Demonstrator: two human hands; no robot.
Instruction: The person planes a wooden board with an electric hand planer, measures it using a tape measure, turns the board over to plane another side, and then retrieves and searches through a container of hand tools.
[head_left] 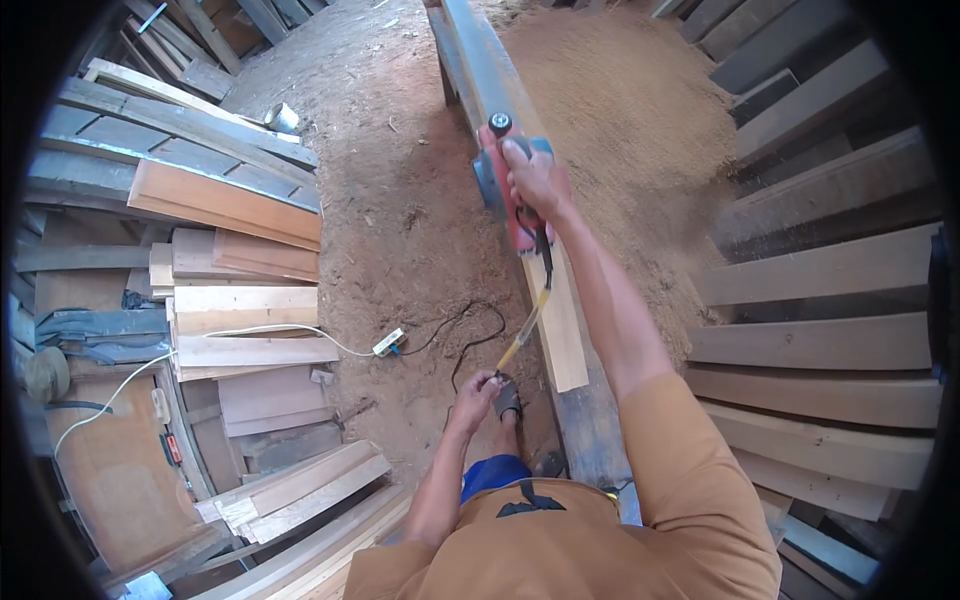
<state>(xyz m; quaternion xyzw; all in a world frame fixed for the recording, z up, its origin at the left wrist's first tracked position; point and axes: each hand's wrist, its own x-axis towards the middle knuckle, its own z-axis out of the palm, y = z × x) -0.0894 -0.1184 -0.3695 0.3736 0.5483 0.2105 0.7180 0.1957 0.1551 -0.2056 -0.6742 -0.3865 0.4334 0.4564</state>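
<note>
A red and teal power planer rests on a pale board, which lies along a long narrow bench. My right hand is wrapped round the planer's handle near the bench's far part. The planer's cord, partly covered in yellow, runs back from the tool toward me. Left of the bench, my left hand is closed on this cord, low and close to my body.
Stacked boards line the left side, and more planks fill the right. A power strip with a white cable lies on the dirt floor. Sawdust is heaped right of the bench. A can stands at the upper left.
</note>
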